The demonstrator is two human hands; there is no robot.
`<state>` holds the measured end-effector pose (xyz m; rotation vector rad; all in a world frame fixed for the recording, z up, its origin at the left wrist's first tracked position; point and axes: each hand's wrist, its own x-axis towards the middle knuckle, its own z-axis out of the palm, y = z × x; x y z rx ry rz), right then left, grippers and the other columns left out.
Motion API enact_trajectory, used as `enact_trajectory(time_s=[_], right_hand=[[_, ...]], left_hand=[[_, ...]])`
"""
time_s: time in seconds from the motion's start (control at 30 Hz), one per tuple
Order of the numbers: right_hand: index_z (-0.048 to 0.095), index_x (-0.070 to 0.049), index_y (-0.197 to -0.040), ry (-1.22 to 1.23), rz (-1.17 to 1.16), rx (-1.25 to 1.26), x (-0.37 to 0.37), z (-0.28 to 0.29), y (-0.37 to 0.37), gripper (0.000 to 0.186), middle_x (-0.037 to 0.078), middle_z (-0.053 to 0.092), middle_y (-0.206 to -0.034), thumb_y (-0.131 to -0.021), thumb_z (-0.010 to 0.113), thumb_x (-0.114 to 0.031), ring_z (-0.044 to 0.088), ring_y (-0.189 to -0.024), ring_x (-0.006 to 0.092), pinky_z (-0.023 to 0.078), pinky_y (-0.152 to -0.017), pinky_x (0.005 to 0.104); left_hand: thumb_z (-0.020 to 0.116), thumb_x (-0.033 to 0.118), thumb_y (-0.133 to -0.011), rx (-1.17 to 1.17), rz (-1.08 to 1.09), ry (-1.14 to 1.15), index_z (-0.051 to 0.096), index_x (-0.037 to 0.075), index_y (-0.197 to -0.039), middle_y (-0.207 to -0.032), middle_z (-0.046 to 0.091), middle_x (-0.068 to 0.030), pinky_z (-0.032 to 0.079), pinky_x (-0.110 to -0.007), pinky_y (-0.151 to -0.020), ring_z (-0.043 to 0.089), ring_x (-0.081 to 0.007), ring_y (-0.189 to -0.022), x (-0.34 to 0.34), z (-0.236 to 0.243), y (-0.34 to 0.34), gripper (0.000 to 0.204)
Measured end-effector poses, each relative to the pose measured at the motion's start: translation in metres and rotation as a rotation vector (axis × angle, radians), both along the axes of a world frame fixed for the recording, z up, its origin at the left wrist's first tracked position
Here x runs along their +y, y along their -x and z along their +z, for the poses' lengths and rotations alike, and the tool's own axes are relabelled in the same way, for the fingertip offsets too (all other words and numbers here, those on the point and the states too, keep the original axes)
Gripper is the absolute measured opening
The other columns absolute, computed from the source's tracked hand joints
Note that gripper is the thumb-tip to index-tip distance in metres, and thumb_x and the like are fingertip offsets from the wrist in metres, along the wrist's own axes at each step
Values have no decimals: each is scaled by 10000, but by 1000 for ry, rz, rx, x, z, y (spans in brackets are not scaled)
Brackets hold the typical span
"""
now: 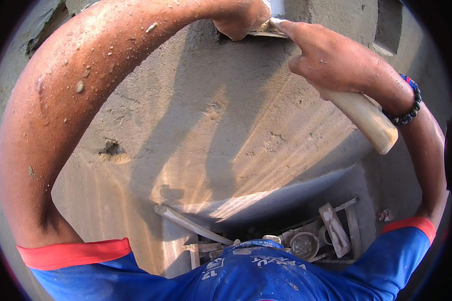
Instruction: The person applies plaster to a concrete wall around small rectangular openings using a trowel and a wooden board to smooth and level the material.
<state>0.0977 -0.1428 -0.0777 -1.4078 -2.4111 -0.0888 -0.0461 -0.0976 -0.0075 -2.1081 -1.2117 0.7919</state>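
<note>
At the top of the view, both arms reach up against a rough grey plastered wall (211,110). My right hand (329,57) wraps round a tool with a thick, pale wooden handle (364,120). The handle's butt slants down toward the right; the tool's working end is hidden. Its index finger points toward a white piece (277,8) at the upper edge. My left hand (241,22) is curled beside that piece, and what it holds is hidden. A thin pale edge (268,34) shows between the hands, close to the wall.
Below me stands a wooden frame (354,226) bearing a round bowl (304,245) and a mortar-covered board (335,231). A long plank (191,224) leans at the left. The wall has a small hole (112,147) and a rectangular recess (388,25) at upper right.
</note>
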Motion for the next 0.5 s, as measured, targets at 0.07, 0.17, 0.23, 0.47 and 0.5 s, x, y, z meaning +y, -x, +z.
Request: enact_trajectory(time_s=[0.07, 0.17, 0.23, 0.47, 0.5], right_hand=[[380, -34, -1424, 2, -14, 3, 1, -1, -1, 560, 221, 590, -1140, -892, 531, -123, 682, -683, 245, 594, -589, 339], [383, -35, -1427, -53, 55, 17, 6, -1, -2, 548, 210, 584, -1155, -904, 520, -125, 681, -674, 236, 594, -564, 333], [397, -29, -1416, 54, -10, 18, 1, 6, -1, 529, 198, 586, -1135, -909, 511, -129, 678, -664, 231, 587, -533, 332], [404, -21, -1408, 76, 28, -8, -2, 15, -1, 526, 191, 584, -1074, -898, 492, -111, 661, -615, 216, 572, -506, 317], [408, -17, -1404, 90, 31, 7, -1, 16, -1, 523, 190, 589, -1046, -894, 485, -105, 658, -605, 210, 567, -497, 320]], left_hand=[[620, 64, -741, -2, -8, 27, 688, 13, -936, -922, 699, -187, 530, -419, -788, 676, -318, -929, 1, 0, 1, 213], [622, 62, -737, -3, -19, 44, 683, 3, -902, -903, 700, -190, 534, -413, -762, 682, -317, -895, 6, -1, 1, 186], [628, 64, -726, -65, -31, 75, 683, -5, -897, -855, 698, -195, 541, -412, -724, 686, -319, -836, 7, -1, 4, 192], [650, 84, -700, 9, -150, -24, 689, -17, -834, -799, 692, -196, 546, -424, -690, 687, -322, -773, 13, -6, 10, 172], [654, 93, -700, 46, -134, 2, 689, -19, -819, -803, 693, -196, 547, -425, -692, 687, -324, -778, 11, -3, 8, 167]])
